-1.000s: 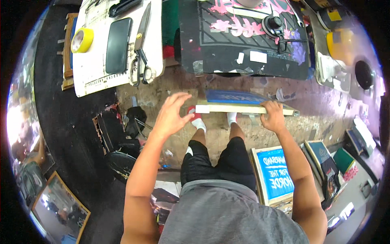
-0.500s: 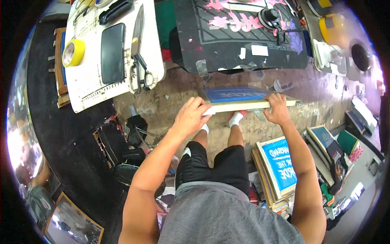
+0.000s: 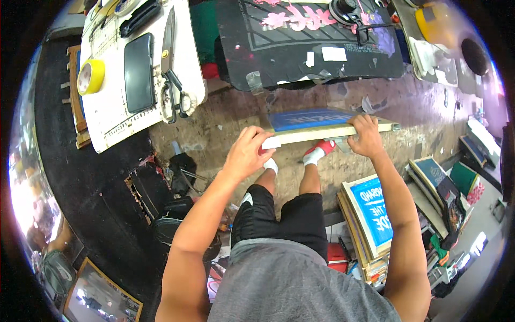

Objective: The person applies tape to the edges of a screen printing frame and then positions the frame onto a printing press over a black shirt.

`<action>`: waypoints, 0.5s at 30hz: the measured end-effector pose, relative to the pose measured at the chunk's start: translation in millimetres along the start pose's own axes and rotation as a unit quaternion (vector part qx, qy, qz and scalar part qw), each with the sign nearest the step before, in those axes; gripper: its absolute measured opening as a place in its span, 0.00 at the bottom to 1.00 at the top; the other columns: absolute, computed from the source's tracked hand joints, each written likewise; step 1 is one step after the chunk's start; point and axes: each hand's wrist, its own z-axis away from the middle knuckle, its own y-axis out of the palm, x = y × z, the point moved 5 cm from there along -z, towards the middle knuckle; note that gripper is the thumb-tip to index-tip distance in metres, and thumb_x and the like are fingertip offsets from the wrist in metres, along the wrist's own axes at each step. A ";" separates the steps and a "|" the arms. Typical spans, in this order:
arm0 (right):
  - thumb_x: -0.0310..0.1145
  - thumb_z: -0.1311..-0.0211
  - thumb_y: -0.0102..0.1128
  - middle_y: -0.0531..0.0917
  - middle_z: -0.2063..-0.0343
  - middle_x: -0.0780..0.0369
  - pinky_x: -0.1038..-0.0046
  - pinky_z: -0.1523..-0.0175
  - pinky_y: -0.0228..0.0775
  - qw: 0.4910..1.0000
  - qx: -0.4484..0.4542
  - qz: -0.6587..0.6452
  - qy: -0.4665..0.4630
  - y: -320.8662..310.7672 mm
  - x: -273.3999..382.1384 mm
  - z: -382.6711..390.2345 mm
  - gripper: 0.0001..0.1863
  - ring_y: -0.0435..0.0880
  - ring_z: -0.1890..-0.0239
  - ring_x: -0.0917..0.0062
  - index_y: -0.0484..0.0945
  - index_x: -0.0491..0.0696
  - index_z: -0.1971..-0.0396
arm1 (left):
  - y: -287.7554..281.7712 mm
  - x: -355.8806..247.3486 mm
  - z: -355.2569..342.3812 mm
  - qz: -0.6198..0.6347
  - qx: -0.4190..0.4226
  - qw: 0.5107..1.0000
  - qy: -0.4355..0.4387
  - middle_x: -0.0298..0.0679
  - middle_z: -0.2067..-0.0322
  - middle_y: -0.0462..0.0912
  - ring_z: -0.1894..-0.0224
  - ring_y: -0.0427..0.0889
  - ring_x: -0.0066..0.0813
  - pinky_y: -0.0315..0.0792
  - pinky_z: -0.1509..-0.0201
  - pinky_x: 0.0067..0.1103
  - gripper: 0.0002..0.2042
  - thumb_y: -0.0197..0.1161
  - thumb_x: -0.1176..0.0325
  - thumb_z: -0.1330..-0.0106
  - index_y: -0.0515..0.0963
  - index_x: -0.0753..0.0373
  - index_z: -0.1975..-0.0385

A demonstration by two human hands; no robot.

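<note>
A wooden screen printing frame (image 3: 316, 133) with blue mesh and pale lettering is held out in front of me, seen nearly edge-on. My left hand (image 3: 248, 153) is closed at its left end. A small white piece (image 3: 271, 143) shows beside that thumb, against the frame's corner; its kind is unclear. My right hand (image 3: 367, 136) grips the near rail toward the right end, fingers over the top and thumb beneath. A metal piece (image 3: 340, 144) juts out under the rail beside the right thumb.
A white board (image 3: 185, 43) at far left bears scissors (image 3: 168, 61), a phone (image 3: 139, 72) and yellow tape (image 3: 90, 76). Ahead stands a black printing platen (image 3: 300, 61) with pink ink. More blue screens (image 3: 370, 206) are stacked low at my right. Wooden flooring (image 3: 289, 177) lies under my feet.
The view has shifted a little, so the board and platen sit farther left and higher. Both hands keep their hold on the frame, its mesh face showing slightly differently.
</note>
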 end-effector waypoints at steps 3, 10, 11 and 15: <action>0.36 0.57 0.63 0.79 0.58 0.62 0.59 0.46 0.62 1.000 0.001 0.000 0.002 0.3 0.8 0.3 0.22 0.75 0.51 0.63 0.79 0.50 0.57 | 0.1 0.1 0.4 -0.005 0.004 1.000 0.002 0.42 0.57 0.79 0.51 0.78 0.44 0.75 0.46 0.32 0.19 0.77 0.67 0.48 0.82 0.62 0.55; 0.36 0.58 0.64 0.79 0.59 0.62 0.60 0.45 0.62 1.000 -0.008 -0.005 0.000 2.1 -0.7 -0.9 0.23 0.75 0.53 0.63 0.79 0.50 0.57 | 0.8 1.7 3.5 0.010 -0.027 1.000 -0.010 0.42 0.57 0.79 0.51 0.79 0.44 0.75 0.46 0.32 0.19 0.76 0.68 0.47 0.82 0.63 0.56; 0.36 0.58 0.64 0.79 0.59 0.62 0.60 0.45 0.62 1.000 -0.005 -0.005 -0.001 2.3 -1.0 -1.3 0.23 0.75 0.53 0.63 0.79 0.50 0.57 | 1.7 2.3 4.0 0.011 -0.025 1.000 -0.015 0.42 0.57 0.79 0.51 0.79 0.44 0.75 0.46 0.32 0.19 0.76 0.68 0.47 0.82 0.63 0.56; 0.36 0.59 0.64 0.79 0.60 0.61 0.60 0.45 0.61 1.000 -0.015 -0.014 -0.015 1.4 -0.1 -3.7 0.22 0.75 0.53 0.63 0.79 0.50 0.58 | 1.4 3.2 3.8 0.021 -0.041 0.999 -0.008 0.43 0.58 0.80 0.53 0.80 0.44 0.76 0.48 0.32 0.17 0.77 0.70 0.48 0.82 0.63 0.57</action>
